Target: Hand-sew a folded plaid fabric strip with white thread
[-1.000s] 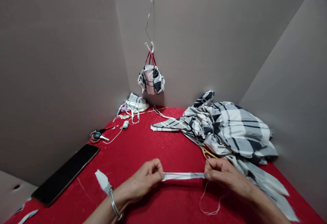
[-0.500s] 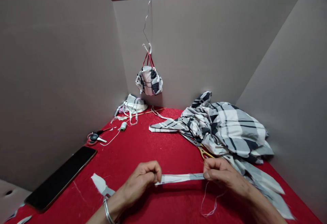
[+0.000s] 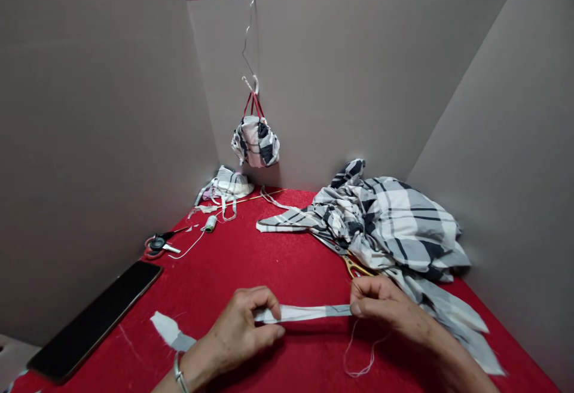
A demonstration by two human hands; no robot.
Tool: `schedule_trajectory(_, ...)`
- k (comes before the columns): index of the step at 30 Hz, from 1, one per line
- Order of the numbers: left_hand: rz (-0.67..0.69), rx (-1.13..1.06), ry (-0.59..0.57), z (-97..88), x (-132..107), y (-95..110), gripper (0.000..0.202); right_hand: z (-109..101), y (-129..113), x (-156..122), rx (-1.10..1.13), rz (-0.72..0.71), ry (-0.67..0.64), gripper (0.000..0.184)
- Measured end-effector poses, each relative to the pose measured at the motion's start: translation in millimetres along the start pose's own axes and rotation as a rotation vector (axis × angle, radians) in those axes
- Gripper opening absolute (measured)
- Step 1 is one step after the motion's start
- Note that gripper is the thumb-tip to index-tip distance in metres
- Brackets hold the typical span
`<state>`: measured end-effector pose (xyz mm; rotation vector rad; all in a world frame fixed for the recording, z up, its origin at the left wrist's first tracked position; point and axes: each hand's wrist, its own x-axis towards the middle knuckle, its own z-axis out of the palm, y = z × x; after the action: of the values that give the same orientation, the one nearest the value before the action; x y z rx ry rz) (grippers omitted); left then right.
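A narrow white and grey fabric strip [image 3: 305, 313] is stretched level between my hands, low over the red cloth. My left hand [image 3: 251, 318] has its bent fingers on the strip's left end, which shows in the gap below the index finger. Its thumb stands apart, under the strip. At the other end, my right hand [image 3: 376, 300] pinches the strip between thumb and index finger. Loose white thread [image 3: 359, 372] dangles in a loop below the right hand. Partly behind my left wrist lies a white and grey fabric scrap [image 3: 168, 330].
Checked fabric [image 3: 399, 219] is heaped at right, over gold-handled scissors [image 3: 352, 264]. On the left are a black phone [image 3: 96, 318], small scissors [image 3: 156, 244] and a thread spool [image 3: 210, 224]. A checked fabric pouch [image 3: 255, 142] hangs on the grey back panel [image 3: 336, 82].
My left thumb has lifted off the strip and dropped below it; the left fingers have opened somewhat, baring the strip's end. My right hand keeps its pinch. The whole view has shifted slightly.
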<state>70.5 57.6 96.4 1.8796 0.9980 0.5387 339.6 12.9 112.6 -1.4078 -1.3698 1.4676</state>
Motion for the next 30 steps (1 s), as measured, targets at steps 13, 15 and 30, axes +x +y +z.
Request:
schedule_trajectory(13,-0.125,-0.202,0.008,2.6,3,-8,0.020,4,-6,-3,-0.105,-0.048,-0.018,0.017)
schedule_trajectory(15,-0.133,-0.232,0.051,4.8,5,-11,0.019,5,-5,-3,-0.150,-0.072,-0.009,0.018)
schedule_trajectory(30,-0.314,-0.647,-0.047,5.1,0,0,0.018,5,-2,-1,-0.193,-0.100,0.002,0.021)
